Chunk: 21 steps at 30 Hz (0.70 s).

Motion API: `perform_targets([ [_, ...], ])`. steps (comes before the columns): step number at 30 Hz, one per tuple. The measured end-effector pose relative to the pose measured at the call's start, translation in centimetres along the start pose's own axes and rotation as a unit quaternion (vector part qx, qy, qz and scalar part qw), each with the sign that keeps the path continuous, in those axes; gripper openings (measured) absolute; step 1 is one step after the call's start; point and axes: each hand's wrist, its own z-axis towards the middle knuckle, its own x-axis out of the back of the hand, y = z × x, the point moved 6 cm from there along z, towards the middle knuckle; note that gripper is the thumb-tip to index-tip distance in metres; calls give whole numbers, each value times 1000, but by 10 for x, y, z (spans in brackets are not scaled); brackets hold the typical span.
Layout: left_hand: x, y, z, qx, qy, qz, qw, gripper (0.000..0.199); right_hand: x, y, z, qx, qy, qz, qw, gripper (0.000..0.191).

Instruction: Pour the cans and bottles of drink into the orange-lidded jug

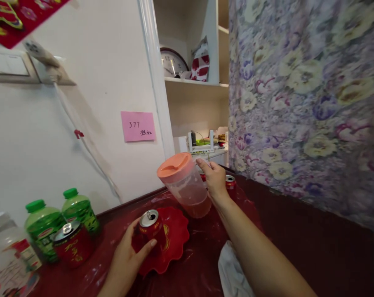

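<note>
My left hand [135, 243] is wrapped round an opened red drink can [151, 231], which stands upright over a red scalloped plate [177, 235]. By its handle, my right hand [216, 179] grips a clear plastic pitcher [189, 194] with an orange lid [176, 165]. The pitcher tilts left toward the can, and some reddish liquid lies in its bottom. No stream of liquid shows between pitcher and can. Just behind my right hand stands another opened red can [230, 186], partly hidden by the wrist.
At the left stand two green-capped bottles [46, 229], a red can [72, 245] and a clear jar [7, 255]. A white cloth [233, 272] lies under my right forearm. Behind are a wall with a hanging cord [95, 152], shelves [189, 82] and a floral curtain [298, 103].
</note>
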Motion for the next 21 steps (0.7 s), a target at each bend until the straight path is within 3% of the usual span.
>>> perform_targets([
  [5,0,-10,5,19,-2,-8,1000,84,-3,4,0,3,-6,-5,1000,63],
  [13,4,-2,6,18,12,18,1000,84,-6,16,4,5,-22,-11,1000,60],
  [21,4,-8,7,-6,-4,21,1000,81,-3,8,3,28,-6,-15,999,60],
])
